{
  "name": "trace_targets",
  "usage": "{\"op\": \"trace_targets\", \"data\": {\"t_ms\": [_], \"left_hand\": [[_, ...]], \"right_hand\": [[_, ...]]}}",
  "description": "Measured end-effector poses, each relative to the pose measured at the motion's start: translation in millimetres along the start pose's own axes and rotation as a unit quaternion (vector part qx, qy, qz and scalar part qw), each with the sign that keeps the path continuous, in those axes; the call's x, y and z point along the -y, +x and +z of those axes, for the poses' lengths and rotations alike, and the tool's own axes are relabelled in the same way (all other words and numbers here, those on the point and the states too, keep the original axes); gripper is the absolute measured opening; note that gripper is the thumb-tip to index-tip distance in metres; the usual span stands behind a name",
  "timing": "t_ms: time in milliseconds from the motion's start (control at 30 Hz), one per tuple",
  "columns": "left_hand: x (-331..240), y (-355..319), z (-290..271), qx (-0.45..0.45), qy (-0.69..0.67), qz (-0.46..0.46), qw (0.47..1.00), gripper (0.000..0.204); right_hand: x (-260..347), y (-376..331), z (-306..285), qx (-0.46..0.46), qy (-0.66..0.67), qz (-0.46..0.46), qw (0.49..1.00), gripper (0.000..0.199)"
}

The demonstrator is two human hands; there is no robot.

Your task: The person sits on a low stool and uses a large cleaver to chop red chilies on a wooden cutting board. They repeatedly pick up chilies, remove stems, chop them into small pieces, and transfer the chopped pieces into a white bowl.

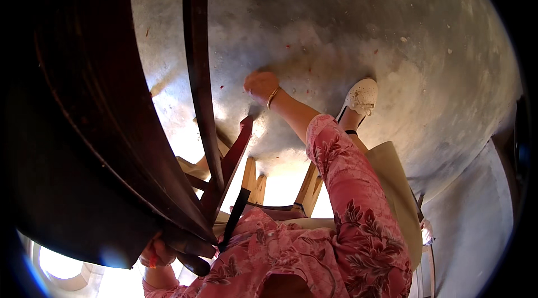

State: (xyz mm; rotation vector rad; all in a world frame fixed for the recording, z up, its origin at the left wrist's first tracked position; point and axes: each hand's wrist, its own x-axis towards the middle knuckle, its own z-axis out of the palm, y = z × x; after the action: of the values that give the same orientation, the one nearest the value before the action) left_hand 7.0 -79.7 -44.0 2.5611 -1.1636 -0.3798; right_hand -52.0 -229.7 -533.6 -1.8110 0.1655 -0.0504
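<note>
The dark wooden furniture (109,99) is filling the person's left side, its edge bending down toward the pink floral shirt (280,245). The left hand (159,253) is touching its near end, fingers curving there; I cannot tell whether it is gripping or only resting. A dark bar (197,45) and a reddish-brown leg (235,152) are slanting just beside. The right hand (261,86) is hanging above the grey floor (426,17), closing in a fist; whether anything is inside is not showing. Farther right, a white shoe (361,98) is standing. To my eye, good work is depending on steady left-hand contact, the right forearm clearing that leg, and firm footing.
</note>
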Motion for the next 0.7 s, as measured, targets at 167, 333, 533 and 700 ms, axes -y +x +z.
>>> {"op": "trace_targets", "data": {"t_ms": [167,333,533,700], "left_hand": [[-6.9,5.3,3.2,-0.018,-0.055,-0.020,0.998,0.028],[3.3,-9.2,-7.3,0.009,-0.012,-0.008,1.000,0.027],[-3.0,0.8,-11.1,0.009,0.042,0.041,0.998,0.026],[-17.1,0.0,-14.2,0.012,0.062,0.019,0.998,0.025]], "right_hand": [[30.8,17.9,-38.4,0.168,0.076,0.159,0.970,0.010],[35.6,20.3,-21.7,0.207,0.369,0.261,0.868,0.014],[40.9,43.5,46.9,0.011,0.033,0.114,0.993,0.010],[66.3,58.1,74.2,0.070,-0.176,0.077,0.979,0.014]]}}
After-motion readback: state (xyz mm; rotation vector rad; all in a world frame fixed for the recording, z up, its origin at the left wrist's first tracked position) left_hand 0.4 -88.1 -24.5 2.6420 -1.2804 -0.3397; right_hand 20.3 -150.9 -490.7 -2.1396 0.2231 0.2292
